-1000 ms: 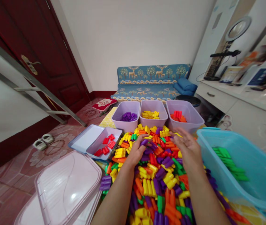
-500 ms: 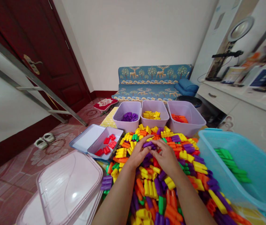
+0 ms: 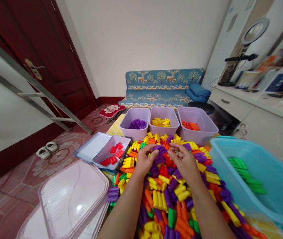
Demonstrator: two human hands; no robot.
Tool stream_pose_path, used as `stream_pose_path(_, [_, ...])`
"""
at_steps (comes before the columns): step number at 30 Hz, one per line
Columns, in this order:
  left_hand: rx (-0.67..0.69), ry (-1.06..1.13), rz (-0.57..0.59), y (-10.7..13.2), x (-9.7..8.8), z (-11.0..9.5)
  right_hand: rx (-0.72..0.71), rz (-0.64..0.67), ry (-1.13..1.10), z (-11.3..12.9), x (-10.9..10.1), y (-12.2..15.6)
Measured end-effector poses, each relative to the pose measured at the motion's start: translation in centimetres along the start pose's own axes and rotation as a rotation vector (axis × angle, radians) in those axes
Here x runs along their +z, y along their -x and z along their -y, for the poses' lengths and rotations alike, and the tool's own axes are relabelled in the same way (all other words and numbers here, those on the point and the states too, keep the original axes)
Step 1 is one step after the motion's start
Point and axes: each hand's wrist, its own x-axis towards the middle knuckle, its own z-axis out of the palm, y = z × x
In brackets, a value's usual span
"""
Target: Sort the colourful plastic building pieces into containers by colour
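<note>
A big heap of plastic tube blocks in purple, yellow, orange, red and green covers the table before me. My left hand is curled over the heap with purple blocks pinched at its fingertips. My right hand hovers just right of it, fingers bent in a loose pinch; whether it holds a block is unclear. Behind the heap stand three lilac bins: one with purple blocks, one with yellow, one with orange and red.
A blue tub with green blocks stands at the right. A flat tin with red blocks lies at the left, a clear pink lid nearer me. A ladder, a dark red door and a patterned sofa stand beyond.
My right hand swung in from the right to meet the left at a purple block, and the two hands have now drawn slightly apart. The left still grips purple blocks.
</note>
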Motion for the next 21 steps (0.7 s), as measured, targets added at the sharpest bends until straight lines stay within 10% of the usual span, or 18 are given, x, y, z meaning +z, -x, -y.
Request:
stream_pose_path(10, [-0.117, 0.282, -0.198, -3.0, -1.7, -1.0, 0.012, 0.037, 0.019, -0.9, 0.3, 0.0])
stream_pose_path(15, [-0.016, 0.353, -0.476, -7.6, -2.9, -2.1, 0.006, 0.038, 0.01, -1.0, 0.4, 0.0])
stream_pose_path(21, [0.052, 0.164, -0.289, -9.2, -2.6, -2.4, 0.013, 0.024, 0.025, -0.8, 0.4, 0.0])
